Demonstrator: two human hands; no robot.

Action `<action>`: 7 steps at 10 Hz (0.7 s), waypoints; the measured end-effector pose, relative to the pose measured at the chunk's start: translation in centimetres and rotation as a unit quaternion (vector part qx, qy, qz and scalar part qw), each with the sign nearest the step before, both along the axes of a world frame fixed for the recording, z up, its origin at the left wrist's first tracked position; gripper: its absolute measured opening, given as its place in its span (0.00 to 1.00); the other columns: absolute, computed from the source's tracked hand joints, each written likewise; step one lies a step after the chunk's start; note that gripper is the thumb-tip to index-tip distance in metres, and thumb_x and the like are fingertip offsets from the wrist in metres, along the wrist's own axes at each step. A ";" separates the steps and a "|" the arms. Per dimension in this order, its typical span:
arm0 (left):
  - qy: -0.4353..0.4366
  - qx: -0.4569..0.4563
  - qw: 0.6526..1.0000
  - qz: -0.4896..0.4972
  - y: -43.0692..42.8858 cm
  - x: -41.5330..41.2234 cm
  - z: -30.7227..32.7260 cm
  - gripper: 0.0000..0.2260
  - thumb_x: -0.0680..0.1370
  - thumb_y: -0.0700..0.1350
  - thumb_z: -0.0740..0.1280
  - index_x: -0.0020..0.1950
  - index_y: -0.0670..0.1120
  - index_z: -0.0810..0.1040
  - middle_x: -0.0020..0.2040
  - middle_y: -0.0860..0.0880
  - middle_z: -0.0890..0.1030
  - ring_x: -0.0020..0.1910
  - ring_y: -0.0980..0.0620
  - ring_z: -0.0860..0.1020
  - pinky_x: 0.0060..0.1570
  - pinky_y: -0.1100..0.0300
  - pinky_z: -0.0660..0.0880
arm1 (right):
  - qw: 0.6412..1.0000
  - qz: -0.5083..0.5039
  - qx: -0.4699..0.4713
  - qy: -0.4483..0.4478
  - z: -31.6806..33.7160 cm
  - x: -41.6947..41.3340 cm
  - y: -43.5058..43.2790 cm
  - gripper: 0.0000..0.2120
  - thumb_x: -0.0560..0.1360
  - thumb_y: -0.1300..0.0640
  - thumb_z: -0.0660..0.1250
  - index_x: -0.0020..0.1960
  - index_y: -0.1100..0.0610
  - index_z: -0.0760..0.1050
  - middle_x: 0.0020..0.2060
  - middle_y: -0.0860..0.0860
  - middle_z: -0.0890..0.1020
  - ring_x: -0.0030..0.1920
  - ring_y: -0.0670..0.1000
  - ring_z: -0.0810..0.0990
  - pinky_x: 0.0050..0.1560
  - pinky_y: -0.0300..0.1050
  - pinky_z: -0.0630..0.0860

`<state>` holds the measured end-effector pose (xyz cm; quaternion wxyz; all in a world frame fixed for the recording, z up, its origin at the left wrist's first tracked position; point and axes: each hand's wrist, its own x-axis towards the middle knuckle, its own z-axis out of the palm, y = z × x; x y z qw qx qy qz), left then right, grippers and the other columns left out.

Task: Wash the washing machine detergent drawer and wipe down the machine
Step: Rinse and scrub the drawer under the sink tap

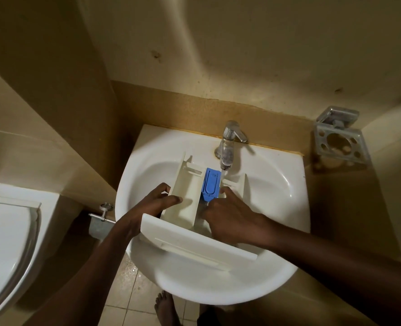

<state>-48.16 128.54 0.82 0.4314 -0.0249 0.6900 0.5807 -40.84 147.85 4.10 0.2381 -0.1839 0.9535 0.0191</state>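
Left hand (152, 203) grips drawer (185, 201) left wall over sink (272, 184). Right hand (230, 220) lies inside drawer, near blue insert (210, 185); grasp indeterminate.

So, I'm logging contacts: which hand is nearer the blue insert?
Right. The right hand sits beside the blue insert; the left hand grips the drawer at its left wall, a compartment away.
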 end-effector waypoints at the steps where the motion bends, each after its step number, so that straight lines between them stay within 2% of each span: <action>1: 0.015 -0.006 1.000 -0.011 0.0 0.0 -0.2 0.27 0.68 0.54 0.71 0.63 0.45 0.71 0.56 0.42 0.83 0.51 0.40 0.83 0.58 0.40 0.78 | 0.993 -0.035 -0.030 -0.110 -0.6 -0.3 -0.4 0.14 0.73 0.60 0.62 0.59 0.55 0.74 0.51 0.53 0.79 0.57 0.55 0.74 0.61 0.56 0.62; 2: 0.014 -0.008 1.000 -0.009 -0.3 -0.1 -0.2 0.29 0.65 0.56 0.73 0.62 0.46 0.72 0.56 0.43 0.83 0.52 0.40 0.83 0.58 0.39 0.77 | 0.987 0.013 -0.009 -0.158 0.1 -0.3 0.2 0.21 0.74 0.60 0.60 0.67 0.50 0.72 0.58 0.53 0.77 0.60 0.56 0.72 0.59 0.55 0.68; 3: 0.007 -0.006 1.000 -0.018 0.2 0.1 0.3 0.16 0.73 0.51 0.72 0.56 0.49 0.73 0.54 0.45 0.82 0.49 0.45 0.83 0.55 0.46 0.80 | 0.983 0.068 -0.012 -0.169 1.2 -0.2 1.2 0.27 0.71 0.65 0.58 0.68 0.48 0.72 0.57 0.53 0.78 0.55 0.60 0.76 0.57 0.55 0.73; 4: -0.015 -0.018 1.000 -0.017 0.2 -0.1 0.1 0.08 0.78 0.46 0.69 0.53 0.55 0.71 0.54 0.47 0.81 0.50 0.46 0.82 0.54 0.49 0.79 | 0.983 0.084 -0.072 -0.144 -0.2 -0.4 2.8 0.17 0.76 0.62 0.59 0.59 0.50 0.77 0.49 0.50 0.81 0.53 0.54 0.77 0.62 0.58 0.65; 5: -0.004 -0.017 1.000 -0.026 0.1 -0.2 0.6 0.19 0.71 0.52 0.71 0.59 0.50 0.72 0.56 0.43 0.82 0.53 0.41 0.83 0.58 0.41 0.78 | 0.870 0.250 0.369 0.209 -1.1 0.6 3.2 0.10 0.79 0.56 0.56 0.48 0.55 0.76 0.41 0.50 0.76 0.49 0.50 0.76 0.64 0.57 0.60; 6: -0.002 -0.038 0.999 -0.023 0.0 -0.3 0.5 0.17 0.71 0.53 0.72 0.56 0.51 0.72 0.55 0.43 0.82 0.53 0.39 0.82 0.60 0.42 0.77 | 0.994 0.104 0.018 -0.010 0.2 0.7 2.2 0.21 0.69 0.66 0.60 0.56 0.49 0.78 0.49 0.45 0.80 0.55 0.48 0.75 0.58 0.52 0.59; 7: -0.009 -0.037 0.999 -0.010 -0.3 -0.4 0.3 0.18 0.65 0.56 0.74 0.49 0.55 0.71 0.52 0.40 0.79 0.49 0.45 0.76 0.52 0.50 0.71 | 0.986 -0.045 -0.160 0.010 0.5 -0.5 2.9 0.25 0.65 0.71 0.57 0.51 0.48 0.82 0.50 0.45 0.83 0.52 0.45 0.78 0.56 0.41 0.67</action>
